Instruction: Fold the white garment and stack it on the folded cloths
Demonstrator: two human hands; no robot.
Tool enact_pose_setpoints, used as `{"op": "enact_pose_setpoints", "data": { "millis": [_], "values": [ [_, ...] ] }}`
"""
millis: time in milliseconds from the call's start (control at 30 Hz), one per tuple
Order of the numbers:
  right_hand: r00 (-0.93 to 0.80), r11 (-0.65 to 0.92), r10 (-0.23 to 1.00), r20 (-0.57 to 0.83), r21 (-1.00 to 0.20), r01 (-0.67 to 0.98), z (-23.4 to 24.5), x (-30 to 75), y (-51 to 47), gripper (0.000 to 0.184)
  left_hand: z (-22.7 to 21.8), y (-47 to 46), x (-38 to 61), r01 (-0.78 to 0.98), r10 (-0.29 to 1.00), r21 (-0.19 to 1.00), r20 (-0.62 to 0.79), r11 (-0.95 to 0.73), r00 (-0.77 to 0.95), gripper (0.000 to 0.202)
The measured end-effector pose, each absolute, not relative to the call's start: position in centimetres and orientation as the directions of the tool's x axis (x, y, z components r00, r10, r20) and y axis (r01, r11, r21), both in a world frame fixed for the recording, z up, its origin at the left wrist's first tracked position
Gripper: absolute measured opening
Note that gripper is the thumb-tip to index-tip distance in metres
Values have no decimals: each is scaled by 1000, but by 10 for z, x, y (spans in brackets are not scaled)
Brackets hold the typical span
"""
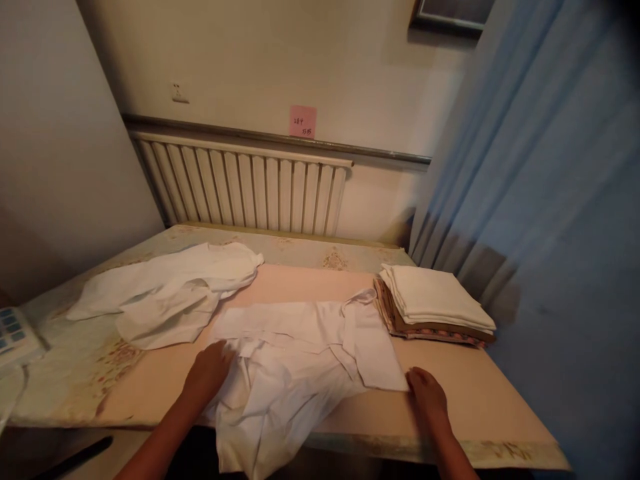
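A white garment [300, 367] lies partly folded in front of me, and its crumpled lower part hangs over the table's front edge. Its exact kind is hard to tell. My left hand [207, 370] is closed on the garment's left edge, the fingertips partly lost in the cloth. At the garment's lower right corner, my right hand [429, 399] pinches the fabric between thumb and fingers. The cloth lies fairly flat toward the right, with a loose strip across it near the top.
Another white garment [175, 287] lies loosely spread at the back left. A stack of folded cloths [435, 297] stands on the right of the pink-covered table [465, 387]. A device with buttons [17, 337] sits at the far left. A blue curtain [560, 267] borders the right; behind is a radiator [250, 183].
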State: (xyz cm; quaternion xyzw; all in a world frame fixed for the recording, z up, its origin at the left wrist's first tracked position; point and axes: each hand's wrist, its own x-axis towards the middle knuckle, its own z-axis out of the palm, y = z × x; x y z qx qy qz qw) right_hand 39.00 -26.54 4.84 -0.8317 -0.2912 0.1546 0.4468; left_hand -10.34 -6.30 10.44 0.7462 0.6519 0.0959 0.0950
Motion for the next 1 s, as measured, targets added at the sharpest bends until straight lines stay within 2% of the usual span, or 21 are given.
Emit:
{"op": "enact_pose_setpoints", "data": {
  "millis": [100, 233, 333, 467, 567, 633, 733, 833, 933, 1000],
  "values": [
    [763, -461, 647, -22, -808, 367, 52, 388, -261, 49, 82, -88, -108, 911, 993, 410, -77, -51, 90, 64],
    [700, -457, 713, -51, -790, 409, 58, 384, -257, 45, 72, -123, -97, 830, 973, 552, -137, -82, 187, 68],
    [677, -463, 734, -62, -775, 431, 60, 383, -255, 41, 76, -140, -88, 824, 944, 541, -154, -168, 293, 74],
    [659, -460, 750, -66, -768, 446, 60, 381, -254, 35, 79, -154, -82, 836, 898, 447, -137, -320, 417, 80],
    [661, -452, 748, -63, -777, 437, 61, 377, -253, 30, 72, -161, -84, 831, 876, 398, -118, -390, 467, 76],
    [665, -445, 744, -68, -792, 417, 63, 376, -252, 29, 66, -163, -87, 836, 896, 421, -108, -351, 431, 63],
    [670, -438, 735, -100, -825, 357, 67, 379, -251, 31, 67, -158, -97, 797, 933, 553, -91, -244, 348, 41],
    [682, -429, 719, -130, -856, 288, 75, 390, -254, 37, 80, -146, -119, 705, 964, 698, -82, -126, 254, 34],
    [701, -423, 699, -143, -873, 244, 82, 400, -262, 42, 96, -137, -147, 637, 987, 769, -141, 59, 79, 29],
    [706, -409, 695, -139, -883, 229, 85, 403, -269, 44, 101, -137, -162, 586, 978, 800, -201, 129, 58, 30]
  ]
}}
